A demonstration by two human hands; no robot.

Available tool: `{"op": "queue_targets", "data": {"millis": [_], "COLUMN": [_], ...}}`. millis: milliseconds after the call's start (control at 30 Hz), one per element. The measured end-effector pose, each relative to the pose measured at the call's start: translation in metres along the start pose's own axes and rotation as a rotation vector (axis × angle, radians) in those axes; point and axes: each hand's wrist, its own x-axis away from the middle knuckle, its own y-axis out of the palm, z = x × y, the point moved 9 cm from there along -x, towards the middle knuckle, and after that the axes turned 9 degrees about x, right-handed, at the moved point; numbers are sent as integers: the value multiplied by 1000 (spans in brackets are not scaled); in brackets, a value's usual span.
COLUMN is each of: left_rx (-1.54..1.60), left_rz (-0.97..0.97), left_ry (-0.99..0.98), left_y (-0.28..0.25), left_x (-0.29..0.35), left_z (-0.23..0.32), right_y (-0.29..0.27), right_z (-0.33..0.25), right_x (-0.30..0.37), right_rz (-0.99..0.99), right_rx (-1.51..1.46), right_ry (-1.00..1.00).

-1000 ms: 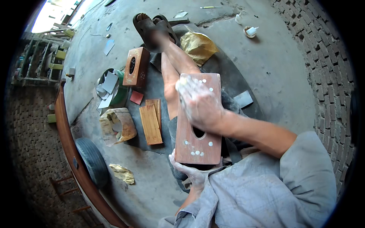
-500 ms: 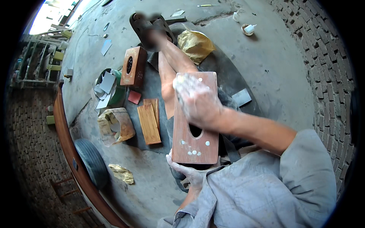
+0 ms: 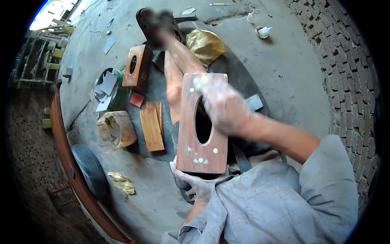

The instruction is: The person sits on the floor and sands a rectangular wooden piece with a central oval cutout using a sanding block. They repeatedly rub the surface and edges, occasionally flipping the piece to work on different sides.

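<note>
A reddish wooden tissue box (image 3: 187, 122) with a long oval opening and pale filler spots lies lengthwise over my lap. My left hand (image 3: 200, 182), dusted white, grips its near end, with the thumb at the near left corner and the other fingers partly hidden. My right hand (image 3: 227, 105), whitened with dust and smeared by motion, presses on the top near the far end, overlapping the right side of the opening. Its fingers look closed over a small pale yellowish piece, too blurred to name.
To the left stand another tissue box (image 3: 136, 67), a green bucket (image 3: 119, 91) of sheets, a cut plastic container (image 3: 128, 132), thin wooden boards (image 3: 152, 130) and a tire (image 3: 90, 171). Crumpled yellow paper (image 3: 205, 46) lies beyond; a grey block (image 3: 253, 103) rests right.
My right hand has slid rightward over the box top, uncovering more of the oval opening. My left hand keeps its hold on the near end. The whole view has shifted slightly.
</note>
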Motion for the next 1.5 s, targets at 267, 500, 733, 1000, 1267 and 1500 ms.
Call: {"op": "queue_targets", "data": {"millis": [267,500,733,1000,1267,1500], "left_rx": [-14,88,-92,9,228,180], "left_rz": [-20,-54,33,53,219,249], "left_ry": [-79,-282,-283,-219,-425,-441], "left_y": [16,32,13,-19,-36,-33], "left_x": [-13,-19,-29,-57,-68,-74], "left_z": [18,32,55,43,36,35], "right_y": [-26,-46,-28,95,209,235], "right_z": [-6,-57,53,302,295,310], "right_x": [32,70,-10,60,203,170], "right_rz": [-39,-90,180,-100,-138,-26], "right_rx": [-104,-195,67,-110,-223,-486], "right_ry": [-255,-457,-479,762,1117,1140]}}
